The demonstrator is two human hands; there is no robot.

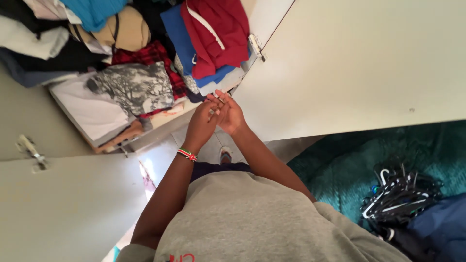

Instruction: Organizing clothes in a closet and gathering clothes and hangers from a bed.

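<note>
While both hands meet before the open wardrobe, findings follow.
Left hand point(203, 123): fingers curled, touching the right; a striped bracelet point(187, 155) on its wrist.
Right hand point(229, 114): fingertips pinched together on something too small to identify.
Grip verdict: closed, contents uncertain.
Advice: keep the wrists steady and the pinch light, well apart from the shelf edge.
Clothes: red garment point(216, 34) over a blue one point(177, 29), grey patterned piece point(133, 87) beside.
Hangers point(398, 194): black heap on teal cover, right.
Labels: none legible.
</note>
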